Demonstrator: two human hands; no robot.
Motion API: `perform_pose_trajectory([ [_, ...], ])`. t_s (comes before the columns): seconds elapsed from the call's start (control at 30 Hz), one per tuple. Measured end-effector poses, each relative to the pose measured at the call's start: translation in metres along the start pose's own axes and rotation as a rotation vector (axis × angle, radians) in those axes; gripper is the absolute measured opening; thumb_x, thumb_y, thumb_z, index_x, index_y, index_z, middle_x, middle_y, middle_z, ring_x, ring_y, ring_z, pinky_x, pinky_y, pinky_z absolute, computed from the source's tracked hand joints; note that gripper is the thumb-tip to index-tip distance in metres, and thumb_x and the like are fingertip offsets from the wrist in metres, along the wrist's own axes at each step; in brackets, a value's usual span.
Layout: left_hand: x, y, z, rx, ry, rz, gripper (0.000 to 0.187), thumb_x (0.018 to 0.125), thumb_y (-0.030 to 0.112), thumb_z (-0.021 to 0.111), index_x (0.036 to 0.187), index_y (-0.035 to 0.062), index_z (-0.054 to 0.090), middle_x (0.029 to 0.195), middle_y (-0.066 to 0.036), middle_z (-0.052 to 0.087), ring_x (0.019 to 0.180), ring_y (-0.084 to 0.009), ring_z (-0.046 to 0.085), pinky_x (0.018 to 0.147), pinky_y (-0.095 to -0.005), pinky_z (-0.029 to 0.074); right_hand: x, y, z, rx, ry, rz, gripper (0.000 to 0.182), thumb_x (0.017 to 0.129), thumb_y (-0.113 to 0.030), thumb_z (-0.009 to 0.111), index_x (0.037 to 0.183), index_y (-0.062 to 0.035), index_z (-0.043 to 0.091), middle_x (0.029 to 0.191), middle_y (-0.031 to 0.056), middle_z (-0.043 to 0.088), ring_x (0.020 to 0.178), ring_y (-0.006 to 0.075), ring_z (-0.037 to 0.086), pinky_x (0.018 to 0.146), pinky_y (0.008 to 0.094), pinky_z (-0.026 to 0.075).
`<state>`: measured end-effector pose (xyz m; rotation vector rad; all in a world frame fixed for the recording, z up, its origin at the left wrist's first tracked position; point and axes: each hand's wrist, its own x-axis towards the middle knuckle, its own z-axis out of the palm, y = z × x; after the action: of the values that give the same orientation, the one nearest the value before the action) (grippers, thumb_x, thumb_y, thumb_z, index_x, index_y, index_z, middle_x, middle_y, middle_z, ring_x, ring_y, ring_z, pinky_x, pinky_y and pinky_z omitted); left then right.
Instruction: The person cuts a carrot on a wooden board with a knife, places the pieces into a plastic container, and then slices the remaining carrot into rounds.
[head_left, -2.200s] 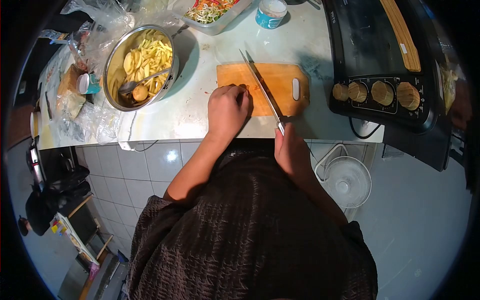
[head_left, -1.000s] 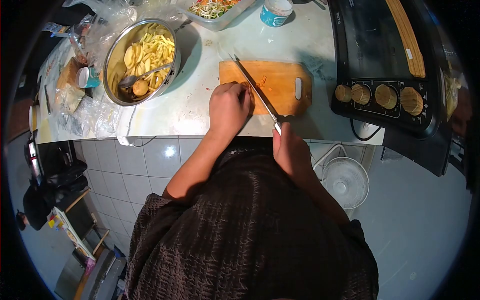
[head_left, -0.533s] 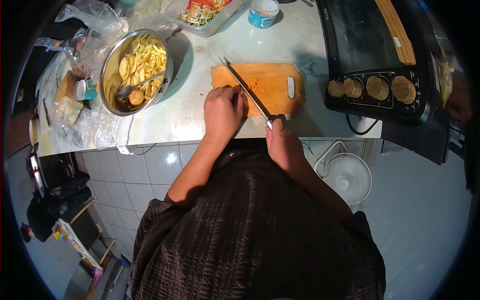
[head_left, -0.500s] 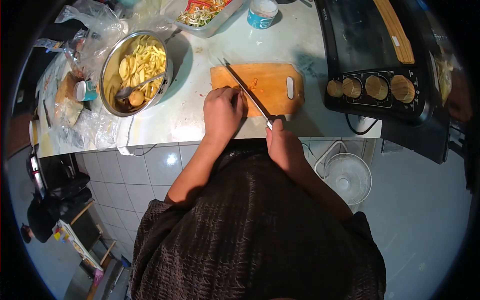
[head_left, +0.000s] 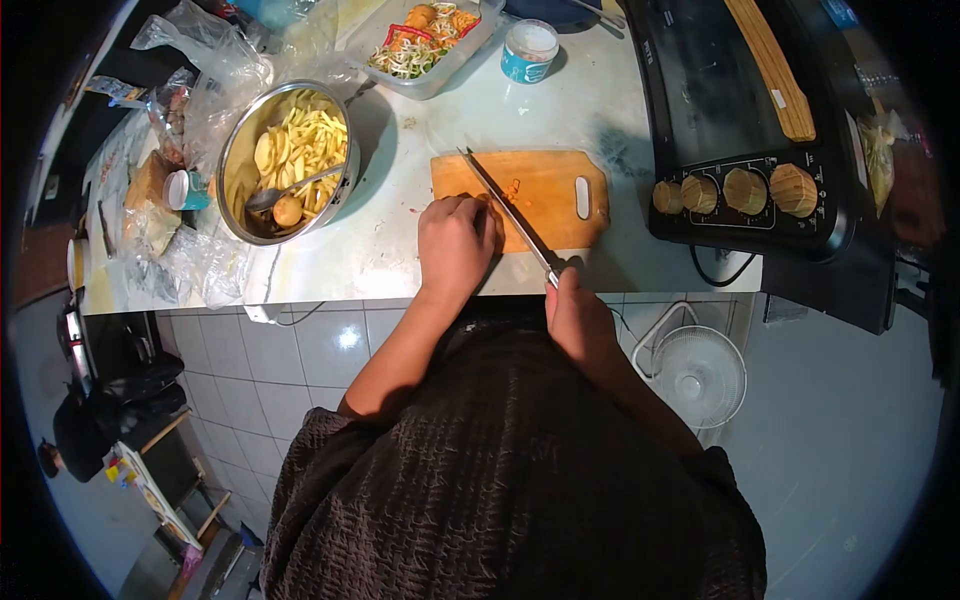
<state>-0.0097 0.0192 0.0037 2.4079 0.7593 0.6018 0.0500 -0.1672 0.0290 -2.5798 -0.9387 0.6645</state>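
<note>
My right hand [head_left: 578, 315] is closed round the handle of a long kitchen knife [head_left: 510, 215]. Its blade slants up and left across a wooden cutting board [head_left: 560, 180]. On the board's left part, beside the blade, rests my left hand [head_left: 455, 245] with its fingers curled down. Whatever those fingers hold is hidden beneath them. A few small orange pieces [head_left: 514, 188] lie on the board, just right of the blade.
To the left stands a steel pot [head_left: 233, 150] of pale cut strips with a spoon [head_left: 265, 198]. Behind are a plastic container [head_left: 425, 85] of sprouts and a blue-white tub [head_left: 528, 65]. A toaster oven [head_left: 740, 215] stands right; plastic bags [head_left: 215, 85] lie far left.
The whole view has shifted, so the table things sit slightly lower in the picture. Both hands stay at the board in nearly the same pose, with the knife still in the right hand.
</note>
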Motion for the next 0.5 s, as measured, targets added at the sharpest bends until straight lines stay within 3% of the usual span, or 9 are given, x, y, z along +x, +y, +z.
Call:
perform_pose_trajectory([
  [0.13,-0.0002,0.0008,-0.0010,0.021,-0.003,-0.002,0.011,0.082,0.010,0.071,0.088,0.0003,0.071,0.080,-0.016,0.066,0.079,-0.0346,0.062,0.075,-0.0436,0.049,0.0019,0.0008,0.0019,-0.043,-0.039,0.021,0.025,0.098,-0.025,0.054,0.097,-0.0017,0.045,0.070,0.0237,0.064,0.068,0.0438,0.066,0.059,0.0539,0.052],
  [0.2,-0.0007,0.0006,0.0020,-0.034,0.052,-0.020,0.010,0.079,0.009,0.070,0.080,-0.0010,0.069,0.077,-0.016,0.065,0.077,-0.0346,0.062,0.076,-0.0445,0.048,-0.0014,0.0014,0.0003,-0.017,-0.024,0.024,0.025,0.098,-0.025,0.054,0.096,-0.0020,0.045,0.070,0.0238,0.064,0.067,0.0441,0.065,0.058,0.0538,0.052],
  [0.5,-0.0032,0.0003,-0.0011,-0.034,0.048,-0.025,0.012,0.082,0.011,0.072,0.088,0.0008,0.072,0.078,-0.014,0.066,0.079,-0.0337,0.063,0.075,-0.0428,0.049,-0.0064,0.0001,0.0005,0.069,0.057,-0.051,0.023,0.097,-0.022,0.057,0.095,-0.0027,0.044,0.067,0.0249,0.061,0.065,0.0462,0.063,0.054,0.0551,0.049],
])
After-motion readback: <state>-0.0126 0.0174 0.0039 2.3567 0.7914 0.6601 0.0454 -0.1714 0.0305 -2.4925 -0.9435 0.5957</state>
